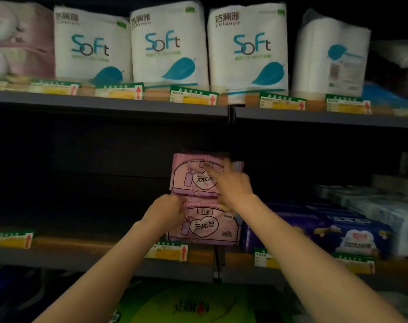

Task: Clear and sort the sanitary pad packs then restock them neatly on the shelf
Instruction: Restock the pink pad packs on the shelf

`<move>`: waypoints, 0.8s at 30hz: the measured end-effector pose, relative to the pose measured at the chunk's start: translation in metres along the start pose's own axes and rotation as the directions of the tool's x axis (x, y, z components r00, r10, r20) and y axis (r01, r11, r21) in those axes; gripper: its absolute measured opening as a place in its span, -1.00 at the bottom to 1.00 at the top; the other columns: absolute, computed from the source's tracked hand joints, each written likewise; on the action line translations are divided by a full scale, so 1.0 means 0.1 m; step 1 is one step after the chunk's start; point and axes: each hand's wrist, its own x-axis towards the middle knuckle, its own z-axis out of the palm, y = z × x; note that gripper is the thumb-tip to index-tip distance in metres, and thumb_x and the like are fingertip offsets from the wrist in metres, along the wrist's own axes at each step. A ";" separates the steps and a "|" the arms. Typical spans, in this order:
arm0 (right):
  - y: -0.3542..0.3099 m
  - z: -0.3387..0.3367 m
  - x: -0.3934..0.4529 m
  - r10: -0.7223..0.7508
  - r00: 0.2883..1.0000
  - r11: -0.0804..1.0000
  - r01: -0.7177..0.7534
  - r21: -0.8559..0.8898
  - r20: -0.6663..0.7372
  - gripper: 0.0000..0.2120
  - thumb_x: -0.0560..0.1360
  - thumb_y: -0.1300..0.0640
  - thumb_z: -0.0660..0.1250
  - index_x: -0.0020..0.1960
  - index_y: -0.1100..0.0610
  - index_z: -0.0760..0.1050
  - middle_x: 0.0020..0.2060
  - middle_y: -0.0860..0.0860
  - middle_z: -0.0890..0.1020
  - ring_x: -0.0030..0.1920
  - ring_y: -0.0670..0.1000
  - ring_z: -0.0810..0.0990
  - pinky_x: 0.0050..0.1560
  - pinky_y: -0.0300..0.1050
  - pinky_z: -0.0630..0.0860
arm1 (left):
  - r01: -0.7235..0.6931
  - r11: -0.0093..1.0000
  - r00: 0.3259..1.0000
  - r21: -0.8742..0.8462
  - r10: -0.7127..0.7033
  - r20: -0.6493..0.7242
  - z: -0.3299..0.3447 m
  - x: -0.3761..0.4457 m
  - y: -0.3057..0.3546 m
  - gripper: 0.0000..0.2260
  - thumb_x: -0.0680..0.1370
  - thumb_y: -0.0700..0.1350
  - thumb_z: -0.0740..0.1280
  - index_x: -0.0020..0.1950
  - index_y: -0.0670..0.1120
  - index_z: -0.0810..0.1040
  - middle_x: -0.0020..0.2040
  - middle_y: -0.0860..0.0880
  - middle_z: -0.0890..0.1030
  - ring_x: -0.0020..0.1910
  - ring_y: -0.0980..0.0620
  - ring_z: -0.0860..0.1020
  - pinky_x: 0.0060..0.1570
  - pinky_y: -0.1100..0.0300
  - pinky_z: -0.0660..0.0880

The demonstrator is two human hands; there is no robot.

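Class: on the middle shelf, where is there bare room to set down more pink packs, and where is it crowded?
Bare room lies left of the two stacked pink packs, over to the far-left price tag; it is dim there. Right of the stack it is crowded: purple packs press close. The left hand and right hand cover the stack's front.

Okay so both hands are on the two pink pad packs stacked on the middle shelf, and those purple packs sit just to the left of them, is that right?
Not quite. The head view shows the purple packs to the right of the pink pad packs, not the left. Both the left hand and right hand are on the stacked pair on the middle shelf.
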 end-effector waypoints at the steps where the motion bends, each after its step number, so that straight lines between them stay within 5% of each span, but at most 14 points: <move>1: -0.01 0.01 -0.01 0.013 1.000 1.000 -0.013 -0.003 -0.004 -0.05 0.37 0.10 0.47 0.52 -0.15 -0.09 0.40 0.20 0.15 0.11 0.13 0.54 -0.19 -0.07 0.44 | 0.012 0.999 1.000 -0.040 -0.012 -0.014 -0.02 -0.02 0.00 -0.74 0.59 -0.14 0.17 0.23 -0.12 0.53 0.13 -0.09 0.59 0.06 -0.05 0.56 -0.03 0.17 0.46; 5: 0.08 0.03 0.02 0.065 0.996 0.996 -0.068 -0.056 -0.062 -0.06 0.36 0.14 0.46 0.51 -0.14 -0.07 0.37 0.19 0.19 0.18 0.16 0.47 0.13 0.02 0.42 | 0.023 0.983 0.987 -0.183 -0.052 -0.153 -0.07 -0.14 -0.07 -0.72 0.59 -0.15 0.21 0.30 -0.10 0.49 0.18 -0.07 0.56 0.06 0.06 0.53 -0.03 0.31 0.43; 8: 0.35 0.08 -0.02 0.139 0.986 0.987 -0.145 -0.066 -0.092 -0.11 0.39 0.17 0.42 0.50 -0.14 -0.05 0.36 0.17 0.21 0.21 0.18 0.43 0.14 0.02 0.39 | -0.010 0.996 0.985 -0.090 -0.006 -0.170 -0.03 -0.16 -0.12 -0.75 0.59 -0.15 0.23 0.25 -0.10 0.52 0.19 -0.08 0.58 0.26 0.02 0.47 0.38 0.16 0.20; 10: 0.57 0.11 -0.11 0.210 0.975 0.971 -0.217 -0.097 -0.070 -0.12 0.40 0.14 0.42 0.50 -0.13 -0.08 0.39 0.16 0.19 0.27 0.19 0.39 0.18 0.03 0.35 | -0.011 0.993 0.971 -0.122 -0.018 -0.239 -0.02 -0.07 -0.11 -0.81 0.57 -0.18 0.25 0.12 -0.14 0.60 0.08 -0.09 0.63 0.19 -0.02 0.52 0.40 0.08 0.18; 12: 0.75 0.11 -0.21 0.300 0.954 0.944 -0.299 -0.140 -0.013 -0.12 0.42 0.08 0.40 0.52 -0.12 -0.11 0.41 0.14 0.17 0.32 0.18 0.34 0.23 0.04 0.30 | -0.053 0.986 0.956 -0.161 0.004 -0.292 0.03 0.05 -0.05 -0.84 0.55 -0.21 0.24 0.01 -0.15 0.62 -0.03 -0.07 0.64 -0.01 0.00 0.57 0.32 0.01 0.33; 14: 0.86 0.06 -0.29 0.403 0.913 0.904 -0.386 -0.184 0.063 -0.15 0.45 0.02 0.36 0.53 -0.09 -0.13 0.41 0.15 0.18 0.36 0.19 0.29 0.26 0.04 0.27 | -0.064 0.986 0.972 -0.155 0.027 -0.233 0.12 0.13 0.06 -0.83 0.56 -0.19 0.19 -0.02 -0.12 0.58 -0.12 -0.01 0.58 -0.18 0.08 0.53 0.00 0.15 0.48; 16: 0.80 -0.08 -0.33 0.453 0.889 0.870 -0.424 -0.251 0.071 -0.25 0.46 0.02 0.34 0.52 -0.02 0.02 0.38 0.17 0.23 0.34 0.20 0.29 0.26 0.05 0.27 | -0.005 0.991 0.982 -0.133 -0.021 -0.186 0.22 0.20 0.11 -0.80 0.60 -0.11 0.14 -0.03 -0.08 0.56 -0.20 0.03 0.53 -0.28 0.13 0.49 -0.36 0.36 0.35; 18: 0.57 -0.20 -0.25 0.331 0.943 0.919 -0.332 -0.215 -0.041 -0.42 0.47 0.11 0.32 0.45 0.07 0.22 0.38 0.18 0.25 0.33 0.21 0.29 0.25 0.08 0.29 | 0.028 0.996 0.981 -0.087 -0.044 -0.189 0.28 0.25 0.11 -0.75 0.61 -0.08 0.11 -0.05 -0.08 0.56 -0.24 0.04 0.51 -0.34 0.13 0.46 -0.46 0.38 0.22; 20: 0.22 -0.21 -0.08 0.062 0.992 0.998 -0.065 -0.022 -0.110 -0.43 0.49 0.18 0.28 0.47 0.06 0.20 0.45 0.17 0.17 0.40 0.21 0.22 0.34 0.16 0.21 | 0.041 0.997 0.985 -0.073 -0.052 -0.167 0.30 0.31 0.09 -0.75 0.61 -0.07 0.10 -0.06 -0.08 0.56 -0.30 0.08 0.46 -0.40 0.16 0.40 -0.46 0.34 0.20; 22: -0.11 -0.12 0.15 -0.118 0.993 0.986 0.115 0.121 0.020 -0.34 0.52 0.12 0.27 0.53 0.03 0.04 0.53 0.11 0.00 0.48 0.19 0.07 0.44 0.19 0.03 | 0.047 0.998 0.988 -0.051 -0.054 -0.147 0.28 0.35 0.08 -0.75 0.61 -0.07 0.09 -0.08 -0.08 0.54 -0.35 0.11 0.37 -0.38 0.13 0.37 -0.40 0.26 0.22; 24: -0.24 0.05 0.41 -0.095 0.986 0.988 0.076 0.133 0.138 -0.34 0.56 0.12 0.22 0.55 0.08 -0.04 0.54 0.10 -0.04 0.50 0.17 0.03 0.48 0.14 -0.03 | 0.047 0.998 0.989 -0.033 -0.052 -0.137 0.28 0.37 0.06 -0.75 0.62 -0.06 0.08 -0.13 -0.05 0.50 -0.30 0.07 0.41 -0.31 0.09 0.39 -0.32 0.22 0.26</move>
